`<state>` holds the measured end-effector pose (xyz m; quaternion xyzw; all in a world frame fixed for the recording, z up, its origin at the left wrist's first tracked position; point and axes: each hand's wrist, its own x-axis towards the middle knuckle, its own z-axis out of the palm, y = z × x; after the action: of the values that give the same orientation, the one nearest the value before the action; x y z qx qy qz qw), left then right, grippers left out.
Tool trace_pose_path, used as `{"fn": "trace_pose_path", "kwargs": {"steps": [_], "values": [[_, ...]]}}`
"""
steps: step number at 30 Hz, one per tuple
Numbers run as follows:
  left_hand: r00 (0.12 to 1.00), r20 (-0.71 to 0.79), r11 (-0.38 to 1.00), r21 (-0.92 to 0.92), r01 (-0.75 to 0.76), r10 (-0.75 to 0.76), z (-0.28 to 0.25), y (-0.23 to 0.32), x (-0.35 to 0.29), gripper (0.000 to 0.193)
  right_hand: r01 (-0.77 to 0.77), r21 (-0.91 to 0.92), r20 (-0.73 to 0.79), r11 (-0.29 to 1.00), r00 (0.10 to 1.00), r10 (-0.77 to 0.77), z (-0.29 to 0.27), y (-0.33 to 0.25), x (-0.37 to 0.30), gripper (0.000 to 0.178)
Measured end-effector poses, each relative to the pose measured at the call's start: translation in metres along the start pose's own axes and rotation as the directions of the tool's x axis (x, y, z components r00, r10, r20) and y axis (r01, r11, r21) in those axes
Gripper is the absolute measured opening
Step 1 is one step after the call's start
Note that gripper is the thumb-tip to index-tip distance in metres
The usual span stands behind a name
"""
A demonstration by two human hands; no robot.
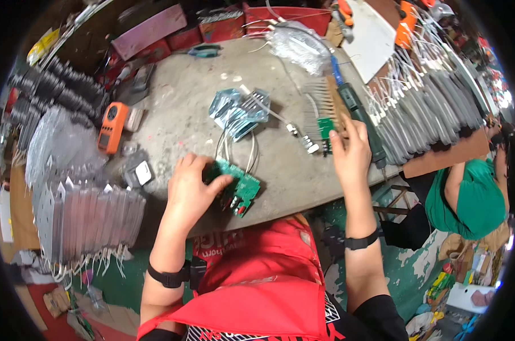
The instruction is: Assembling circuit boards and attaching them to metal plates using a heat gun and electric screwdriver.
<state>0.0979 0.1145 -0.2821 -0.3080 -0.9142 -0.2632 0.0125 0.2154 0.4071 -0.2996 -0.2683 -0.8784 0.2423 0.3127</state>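
Observation:
My left hand [190, 190] is closed on the edge of a green circuit board [243, 184], thumb on top, near the table's front edge. Wires run from this board to a shiny blue-silver wrapped part [234, 111] lying farther back. Between the thumb and fingers of my right hand [351, 149] is a smaller green circuit board [325, 127]. Just left of it, small metal connectors [309, 145] hang on a white cable. A dark green electric screwdriver [359, 111] with a blue cord lies right beside my right hand.
An orange meter-like device [112, 126] lies at the left, above a stack of bagged grey parts [90, 213]. Rows of grey parts with white wires [428, 108] fill the right. Pliers [205, 51] and red bins [223, 25] are at the back. Another person in green [470, 199] is at the right.

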Motion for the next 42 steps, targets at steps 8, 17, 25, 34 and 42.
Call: {"fn": "trace_pose_path", "kwargs": {"steps": [8,17,25,34,42], "values": [[0.967,0.189,0.745,-0.617,0.252,-0.171,0.015,-0.012,-0.013,0.034,-0.077,0.449,0.245,0.89,0.969,-0.04,0.009,-0.048,-0.084,0.031],[0.96,0.08,0.349,-0.921,0.174,-0.268,-0.008,0.039,-0.031,0.049,-0.39,0.813,0.531,0.433,0.802,-0.273,0.029,-0.082,-0.104,0.045],[0.987,0.113,0.538,-0.828,0.158,-0.117,0.03,0.052,-0.014,0.037,-0.323,0.732,0.431,0.6,0.901,-0.04,0.021,-0.069,-0.077,0.027],[0.952,-0.157,0.569,-0.822,0.022,-0.263,0.037,0.07,-0.02,0.021,-0.182,0.809,0.22,0.559,0.976,0.0,0.039,-0.087,-0.085,0.023],[0.938,-0.233,0.603,-0.797,-0.032,-0.258,0.041,0.095,-0.018,0.018,-0.125,0.756,0.119,0.643,0.991,0.052,0.029,-0.082,-0.076,0.023]]}}
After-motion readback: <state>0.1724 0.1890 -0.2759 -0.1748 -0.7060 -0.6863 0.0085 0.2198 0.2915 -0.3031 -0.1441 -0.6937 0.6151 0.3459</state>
